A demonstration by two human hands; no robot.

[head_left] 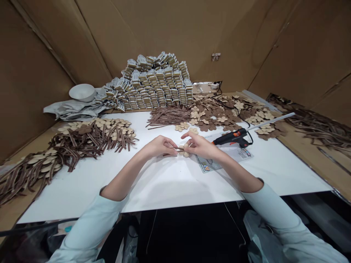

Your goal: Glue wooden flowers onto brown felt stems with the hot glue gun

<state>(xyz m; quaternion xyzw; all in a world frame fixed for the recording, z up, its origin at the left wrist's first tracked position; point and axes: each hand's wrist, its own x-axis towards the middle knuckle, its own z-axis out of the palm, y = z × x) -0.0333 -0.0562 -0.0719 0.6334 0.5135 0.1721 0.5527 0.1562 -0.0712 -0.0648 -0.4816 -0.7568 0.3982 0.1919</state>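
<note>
My left hand [160, 146] and my right hand [199, 145] meet above the white table board [164, 182]. My left fingers pinch a narrow brown ribbon strip [172, 149]. My right fingertips press on a small beige flower cutout [183, 150], and the strip's end lies against it. Just right of my right hand rests a black and orange hot glue gun [233, 138], with a long glue stick [271, 121] beyond it. Two small beige flowers [182, 126] lie just ahead of my hands.
Heaps of brown strips and flower cutouts [82, 144] lie left. Brown strips [168, 115] and brown-and-beige flowers [219, 117] lie ahead. A printed card [211, 164] sits under the glue gun. Stacked packets [156, 84] and a white bowl [82, 92] stand behind, within cardboard walls [287, 44].
</note>
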